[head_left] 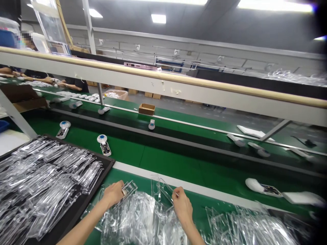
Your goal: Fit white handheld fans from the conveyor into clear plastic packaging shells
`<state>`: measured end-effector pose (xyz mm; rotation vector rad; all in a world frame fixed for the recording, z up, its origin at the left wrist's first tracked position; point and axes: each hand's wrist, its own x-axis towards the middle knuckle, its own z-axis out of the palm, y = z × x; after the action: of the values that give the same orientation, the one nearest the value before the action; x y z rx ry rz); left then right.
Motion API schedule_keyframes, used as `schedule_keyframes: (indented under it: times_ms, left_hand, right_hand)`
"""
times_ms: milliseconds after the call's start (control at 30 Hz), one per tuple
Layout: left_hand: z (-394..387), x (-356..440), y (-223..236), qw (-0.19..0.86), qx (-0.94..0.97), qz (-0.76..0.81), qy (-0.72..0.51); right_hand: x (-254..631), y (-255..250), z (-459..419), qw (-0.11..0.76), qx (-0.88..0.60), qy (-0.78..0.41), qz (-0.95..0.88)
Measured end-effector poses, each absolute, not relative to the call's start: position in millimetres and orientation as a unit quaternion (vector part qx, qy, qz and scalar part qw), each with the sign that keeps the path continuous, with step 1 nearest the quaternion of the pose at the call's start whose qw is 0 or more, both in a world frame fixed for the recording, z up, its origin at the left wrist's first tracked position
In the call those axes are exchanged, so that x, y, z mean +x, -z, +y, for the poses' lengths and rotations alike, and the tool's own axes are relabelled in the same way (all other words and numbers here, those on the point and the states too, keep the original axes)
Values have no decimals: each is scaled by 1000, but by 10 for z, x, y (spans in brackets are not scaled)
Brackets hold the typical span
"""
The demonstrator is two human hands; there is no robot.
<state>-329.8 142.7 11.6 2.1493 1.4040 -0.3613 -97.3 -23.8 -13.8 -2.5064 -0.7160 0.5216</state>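
Note:
My left hand (112, 194) is closed around a clear plastic frame (130, 186), which sticks out past the fingertips. My right hand (183, 204) pinches the end of another thin clear plastic frame (166, 190) between thumb and fingers. Below and between both hands lies a crinkled clear plastic bag (139, 212), with more transparent parts around it. How many pieces each hand grips cannot be made out. On the left, a black tray (108, 166) bears rows of similar clear parts (55, 183).
Another heap of clear parts (245, 224) lies at right. White devices with blue dials, one (102, 139) showing its circuit board, sit on the green conveyor belt (163, 160). A white rail (163, 81) crosses ahead. A small cardboard box (146, 109) stands beyond; co-workers' hands (55, 81) are far left.

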Motion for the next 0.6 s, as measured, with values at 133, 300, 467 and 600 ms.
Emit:
schedule_keyframes:
  times_ms: [133, 300, 467, 600]
  left_hand:
    - [1425, -3204, -114, 278, 793, 522, 142]
    - [1448, -3160, -84, 324, 790, 513, 87]
    - [1540, -3224, -143, 431, 750, 501, -33]
    - [1585, -3458, -240, 555, 654, 496, -130]
  right_hand:
    - [-953, -18, -320, 145, -929, -134, -313]
    - [-794, -309, -432, 90, -927, -77, -355]
    - [-495, -515, -396, 91, -898, -92, -420]
    - [-370, -408, -97, 100, -824, -154, -536]
